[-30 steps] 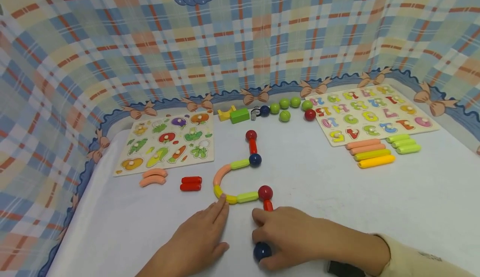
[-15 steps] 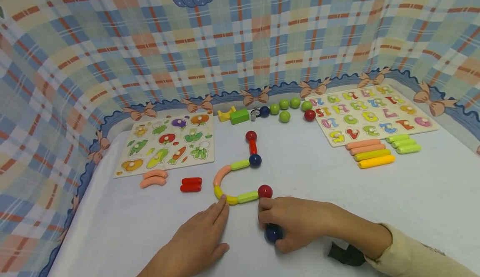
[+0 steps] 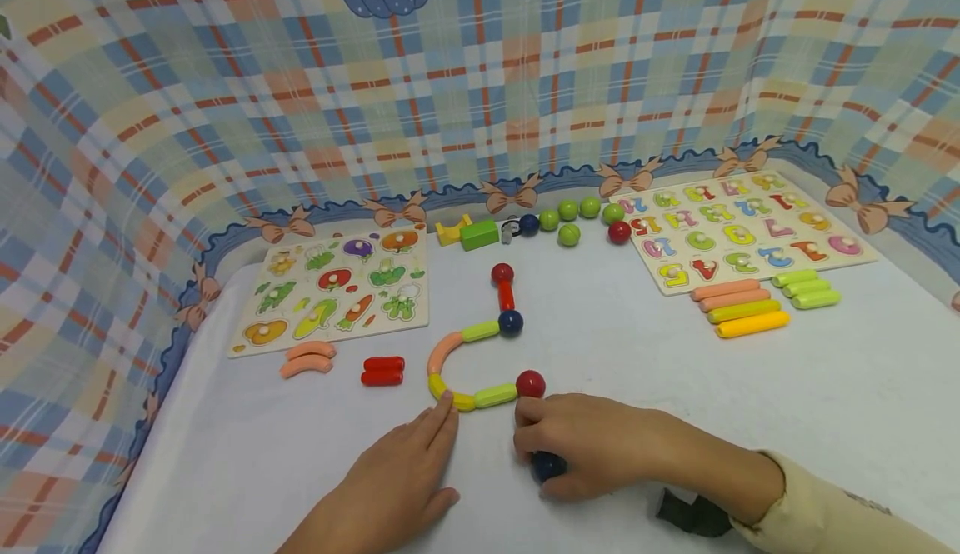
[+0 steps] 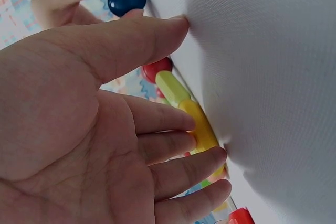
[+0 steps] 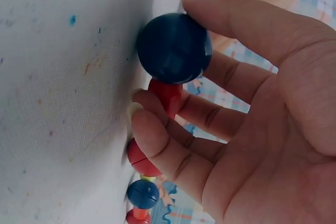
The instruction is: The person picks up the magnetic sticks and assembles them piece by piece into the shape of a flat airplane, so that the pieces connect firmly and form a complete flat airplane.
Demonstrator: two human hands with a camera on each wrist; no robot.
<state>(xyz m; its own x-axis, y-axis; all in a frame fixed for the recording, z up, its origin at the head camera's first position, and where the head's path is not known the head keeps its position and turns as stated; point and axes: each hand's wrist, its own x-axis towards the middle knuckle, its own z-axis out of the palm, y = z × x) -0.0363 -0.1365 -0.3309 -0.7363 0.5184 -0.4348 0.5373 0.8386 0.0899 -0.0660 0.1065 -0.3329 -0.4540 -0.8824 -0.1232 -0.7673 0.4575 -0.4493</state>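
My right hand (image 3: 588, 446) curls its fingers round a dark blue ball (image 5: 173, 48) and the red stick (image 5: 166, 94) joined to it. In the head view this sits just below a red ball (image 3: 531, 384), the stick hidden by the fingers. The red ball ends a curved line: a light green stick (image 3: 496, 394), a yellow curved section (image 3: 438, 385), a pink curved stick (image 3: 445, 351), another green stick (image 3: 480, 331), a blue ball (image 3: 511, 322), a red stick and a red ball (image 3: 502, 273). My left hand (image 3: 397, 475) lies with straight fingers, fingertips at the yellow section.
A vegetable puzzle board (image 3: 337, 283) lies back left, a number puzzle board (image 3: 750, 229) back right. Loose pink sticks (image 3: 307, 362), red sticks (image 3: 382, 371) and coloured sticks (image 3: 750, 321) lie nearby. Green balls (image 3: 569, 235) and a green block (image 3: 480, 235) line the back.
My right hand has moved forward and slightly right with the blue ball, up close to the red ball, then almost stopped. The left hand has stayed in place.
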